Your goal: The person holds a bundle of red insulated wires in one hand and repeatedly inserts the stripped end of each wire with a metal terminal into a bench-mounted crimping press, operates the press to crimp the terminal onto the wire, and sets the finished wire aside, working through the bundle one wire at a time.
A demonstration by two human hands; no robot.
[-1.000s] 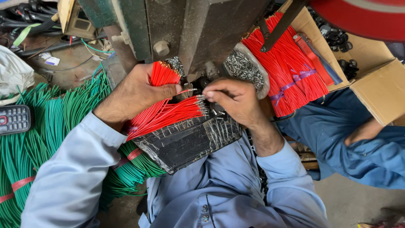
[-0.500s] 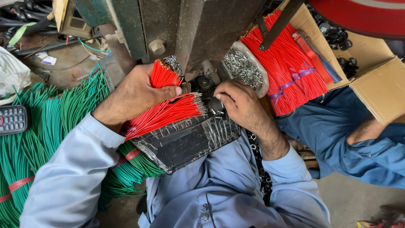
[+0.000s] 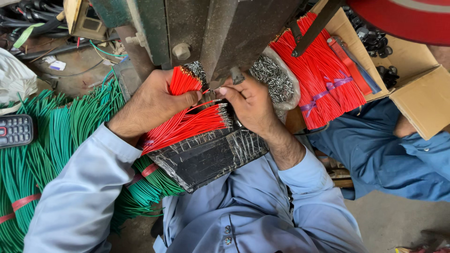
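Note:
My left hand [image 3: 152,100] grips a bundle of short red wires [image 3: 180,82] with bare tips pointing up toward a dark metal press machine [image 3: 225,33]. A second fan of red wires with metal terminals [image 3: 192,124] lies on a black taped tray [image 3: 211,154] on my lap. My right hand [image 3: 248,103] pinches the end of a single red wire [image 3: 208,93] right under the machine's tool, fingers closed on it. A pile of small metal terminals [image 3: 274,82] sits just right of that hand.
Bundles of green wires [image 3: 56,140] lie at the left, with a phone [image 3: 14,131] on them. A tied bundle of red wires [image 3: 318,75] rests in a cardboard box [image 3: 422,103] at the right. Another person in blue clothes [image 3: 384,154] sits beside me.
My right hand has moved up and left from the tray to the machine's tool, bringing a wire end under it. My left hand keeps its grip on the bundle.

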